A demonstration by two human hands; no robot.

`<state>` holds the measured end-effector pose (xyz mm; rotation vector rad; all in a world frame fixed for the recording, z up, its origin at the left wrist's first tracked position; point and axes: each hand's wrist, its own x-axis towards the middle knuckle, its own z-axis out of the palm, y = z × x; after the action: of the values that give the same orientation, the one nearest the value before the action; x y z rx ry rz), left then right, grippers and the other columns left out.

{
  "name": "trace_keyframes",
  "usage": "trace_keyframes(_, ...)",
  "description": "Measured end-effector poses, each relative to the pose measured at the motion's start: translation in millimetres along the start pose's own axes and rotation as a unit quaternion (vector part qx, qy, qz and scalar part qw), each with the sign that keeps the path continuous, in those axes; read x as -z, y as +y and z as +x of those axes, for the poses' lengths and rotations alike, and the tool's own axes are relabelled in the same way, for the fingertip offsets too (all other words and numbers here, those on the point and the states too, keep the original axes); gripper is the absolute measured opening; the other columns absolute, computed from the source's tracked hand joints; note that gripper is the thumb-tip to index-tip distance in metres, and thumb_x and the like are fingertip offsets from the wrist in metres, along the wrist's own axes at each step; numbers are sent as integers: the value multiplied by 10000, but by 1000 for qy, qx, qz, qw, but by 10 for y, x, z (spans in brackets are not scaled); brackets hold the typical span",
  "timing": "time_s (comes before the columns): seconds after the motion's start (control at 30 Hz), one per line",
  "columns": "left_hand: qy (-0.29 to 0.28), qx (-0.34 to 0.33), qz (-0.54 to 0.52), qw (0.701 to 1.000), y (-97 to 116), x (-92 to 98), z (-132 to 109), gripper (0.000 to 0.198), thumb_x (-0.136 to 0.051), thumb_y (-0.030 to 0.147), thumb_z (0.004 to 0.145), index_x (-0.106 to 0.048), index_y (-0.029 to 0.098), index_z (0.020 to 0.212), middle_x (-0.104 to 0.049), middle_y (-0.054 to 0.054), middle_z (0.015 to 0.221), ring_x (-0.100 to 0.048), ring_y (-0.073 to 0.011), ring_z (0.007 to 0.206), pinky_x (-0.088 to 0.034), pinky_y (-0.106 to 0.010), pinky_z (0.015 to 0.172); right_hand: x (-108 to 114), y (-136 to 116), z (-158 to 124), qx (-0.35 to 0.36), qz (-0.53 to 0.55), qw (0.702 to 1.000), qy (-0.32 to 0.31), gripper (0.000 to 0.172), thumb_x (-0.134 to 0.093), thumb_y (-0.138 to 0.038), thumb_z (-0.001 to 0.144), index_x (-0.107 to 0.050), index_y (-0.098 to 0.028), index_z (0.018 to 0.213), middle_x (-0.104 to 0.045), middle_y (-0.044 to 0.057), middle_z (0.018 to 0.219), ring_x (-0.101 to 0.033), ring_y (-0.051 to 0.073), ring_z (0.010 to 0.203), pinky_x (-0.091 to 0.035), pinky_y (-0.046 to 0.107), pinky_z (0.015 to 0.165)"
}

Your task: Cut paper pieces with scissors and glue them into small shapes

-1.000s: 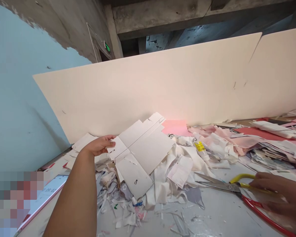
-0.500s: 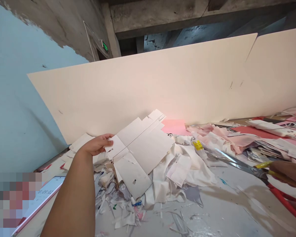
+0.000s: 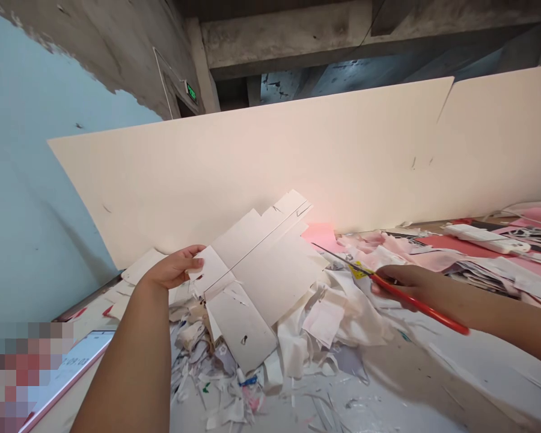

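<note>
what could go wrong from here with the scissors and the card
The scissors in the right hand point toward the right side of the white card, so a slip might nick it. The left hand grips only the card's left end, so the far side could swing or bend if pushed. Loose scraps lie close by and might get caught in the blades.

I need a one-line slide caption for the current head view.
Left hand grips a creased white cardboard sheet over scraps; right hand holds red-handled scissors at its right edge.
</note>
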<state>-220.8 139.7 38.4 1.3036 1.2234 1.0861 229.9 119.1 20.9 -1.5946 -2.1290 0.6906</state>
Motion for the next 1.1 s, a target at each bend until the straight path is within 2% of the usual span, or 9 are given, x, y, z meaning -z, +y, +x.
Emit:
trace_keyframes(0.1,-6,-7,-7,1000,7,-13,1,456,-747,257,508,-569,199,924,-619,17,685,-561,-117,555,-432,-230,508,-50,-92,127,6,57,997,-55,301,-487,-513,702,-519,-214,698,-458,-9,624,-431,131,539,-368,233,485)
trace_keyframes(0.17,-10,-12,-13,1000,2,-11,9,481,-751,256,500,-565,199,940,-619,17,688,-559,-116,553,-429,-230,505,-90,-122,194,21,69,996,-57,299,-471,-512,715,-515,-216,708,-450,-8,638,-434,137,556,-376,236,494)
trace_keyframes(0.37,-20,-16,-21,999,-27,19,50,500,-750,256,506,-564,216,969,-618,25,692,-553,-108,547,-431,-222,499,-118,-206,312,44,44,997,-40,260,-468,-473,727,-501,-217,689,-446,-14,629,-438,141,568,-364,231,498)
trace_keyframes(0.63,-34,-27,-39,998,-35,19,64,498,-763,236,484,-571,210,943,-622,14,719,-570,-121,570,-450,-233,512,-110,-378,266,48,44,998,-17,295,-460,-493,721,-476,-206,653,-450,-16,616,-462,141,567,-368,239,521)
trace_keyframes(0.77,-37,-31,-43,998,-37,28,62,455,-769,233,479,-572,209,888,-619,14,728,-572,-123,569,-450,-232,510,-120,-360,265,75,53,996,-8,313,-453,-511,724,-497,-204,675,-449,-26,598,-427,118,514,-328,227,474)
trace_keyframes(0.9,-40,-37,-46,997,-58,25,59,473,-776,245,466,-562,212,886,-613,18,716,-572,-123,558,-447,-231,508,-134,-311,285,59,19,998,15,342,-440,-530,728,-479,-203,635,-428,-34,566,-383,106,483,-267,216,428)
trace_keyframes(1.1,-60,-36,-46,997,-72,-2,65,484,-778,253,465,-554,222,893,-615,20,713,-575,-122,565,-440,-223,510,-194,-298,297,80,26,996,25,355,-418,-522,748,-465,-195,618,-454,-22,577,-417,117,509,-287,227,460)
